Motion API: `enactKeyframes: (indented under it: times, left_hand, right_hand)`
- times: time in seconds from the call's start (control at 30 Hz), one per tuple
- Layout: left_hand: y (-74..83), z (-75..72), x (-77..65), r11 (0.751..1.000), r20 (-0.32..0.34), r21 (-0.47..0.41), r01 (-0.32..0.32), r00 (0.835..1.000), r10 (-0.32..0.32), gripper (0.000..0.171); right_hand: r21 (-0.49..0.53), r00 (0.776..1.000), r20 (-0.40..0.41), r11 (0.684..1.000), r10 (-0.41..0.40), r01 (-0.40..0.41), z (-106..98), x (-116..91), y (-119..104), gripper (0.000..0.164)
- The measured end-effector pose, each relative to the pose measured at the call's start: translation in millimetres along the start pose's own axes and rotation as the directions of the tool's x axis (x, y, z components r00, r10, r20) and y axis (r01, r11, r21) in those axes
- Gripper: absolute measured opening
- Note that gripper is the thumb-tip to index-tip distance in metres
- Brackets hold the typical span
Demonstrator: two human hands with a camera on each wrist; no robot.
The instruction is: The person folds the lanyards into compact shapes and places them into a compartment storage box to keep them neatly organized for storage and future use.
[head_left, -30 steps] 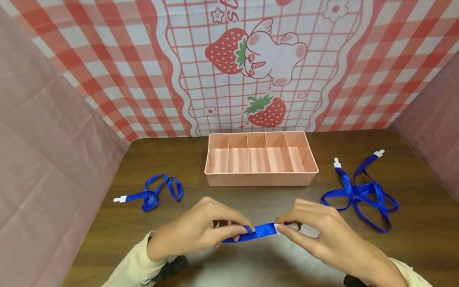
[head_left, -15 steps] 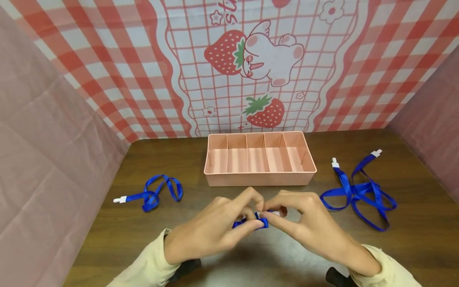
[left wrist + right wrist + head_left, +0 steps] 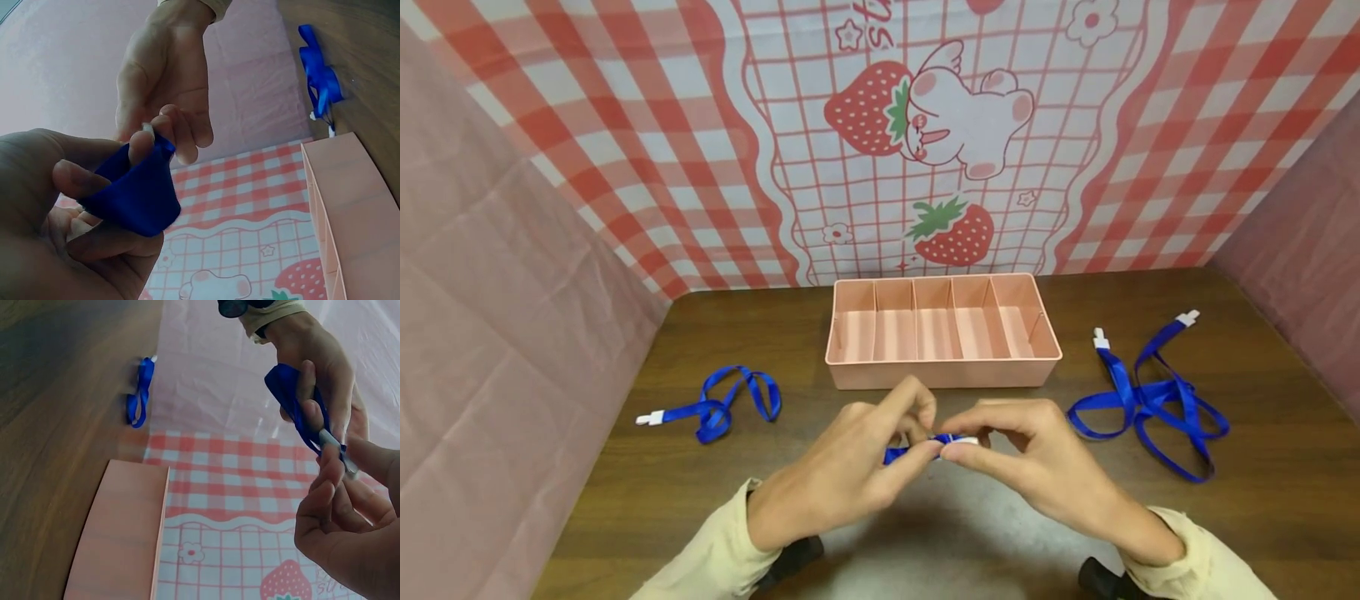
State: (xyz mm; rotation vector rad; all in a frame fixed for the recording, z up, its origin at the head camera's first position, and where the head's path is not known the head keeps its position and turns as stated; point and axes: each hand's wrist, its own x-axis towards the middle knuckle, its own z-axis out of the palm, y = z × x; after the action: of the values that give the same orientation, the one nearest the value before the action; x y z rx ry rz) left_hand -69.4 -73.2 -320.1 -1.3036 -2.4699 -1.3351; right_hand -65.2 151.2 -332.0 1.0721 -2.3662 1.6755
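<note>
Both hands work on one blue ribbon lanyard [image 3: 140, 197], in front of the divided box [image 3: 943, 375]. My left hand [image 3: 838, 467] holds the ribbon, which is bent into a wide loop around its fingers in the left wrist view. My right hand [image 3: 1048, 462] pinches the lanyard's white clip end [image 3: 329, 438] between thumb and fingers. The thumbs of the two hands nearly meet at the clip in the head view. Part of the ribbon is hidden behind the fingers.
The pink box has several open compartments and stands at the back middle of the wooden table [image 3: 647, 492]. To the left lies a blue lanyard [image 3: 681, 412] with a white clip. On the right, tangled blue lanyard ribbon [image 3: 1120, 383] shows two white clips. A checked cloth [image 3: 647, 167] hangs behind.
The hands have come closer together and slightly farther from the body. The stretch of ribbon that was taut between them is now gathered up around the left fingers.
</note>
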Motion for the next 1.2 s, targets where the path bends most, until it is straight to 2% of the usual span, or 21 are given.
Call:
enactKeyframes:
  times: [0.17, 0.33, 0.43, 0.63, 0.8, 0.97, 1.1, 1.2]
  left_hand:
    - [0.0, 0.7, -1.3, 1.0, 0.007, -0.001, 0.014, 1.0, -0.014, 0.02]
    - [-1.3, -2.8, -6.6, 1.0, 0.019, -0.004, 0.031, 0.999, -0.031, 0.021]
    - [-3.4, -5.8, -9.3, 0.999, 0.018, 0.026, 0.035, 0.999, -0.035, 0.021]
    - [-6.3, -8.9, -13.5, 0.991, -0.017, 0.132, 0.032, 0.999, -0.03, 0.022]
    - [-10.6, -9.6, -14.0, 0.986, -0.023, 0.152, -0.062, 0.998, 0.066, 0.021]
    - [-14.6, -9.1, -13.5, 0.972, -0.077, 0.173, -0.162, 0.981, 0.177, 0.025]
    - [-14.8, -9.2, -13.7, 0.961, -0.102, 0.202, -0.188, 0.972, 0.211, 0.015]
    - [-14.5, -10.8, -14.9, 0.956, -0.086, 0.222, -0.191, 0.973, 0.214, 0.008]
  right_hand:
    - [-0.061, 0.999, 0.008, 0.997, -0.04, 0.04, -2, -1, 1, 0.024]
    - [-0.082, 1.0, 0.016, 0.996, 0.023, -0.022, -8, -2, -1, 0.025]
    - [-0.093, 0.998, 0.013, 0.994, 0.055, -0.053, -13, -4, -2, 0.026]
    - [-0.083, 0.998, 0.002, 0.995, 0.061, -0.061, -19, -5, -4, 0.027]
    - [-0.09, 0.996, -0.01, 0.992, 0.085, -0.086, -27, -8, -6, 0.028]
    - [-0.103, 0.991, -0.014, 0.986, 0.13, -0.13, -35, -10, -7, 0.026]
    - [-0.101, 0.995, -0.003, 0.99, 0.103, -0.103, -36, -11, -7, 0.028]
    - [-0.102, 0.997, 0.005, 0.992, 0.073, -0.072, -34, -12, -7, 0.029]
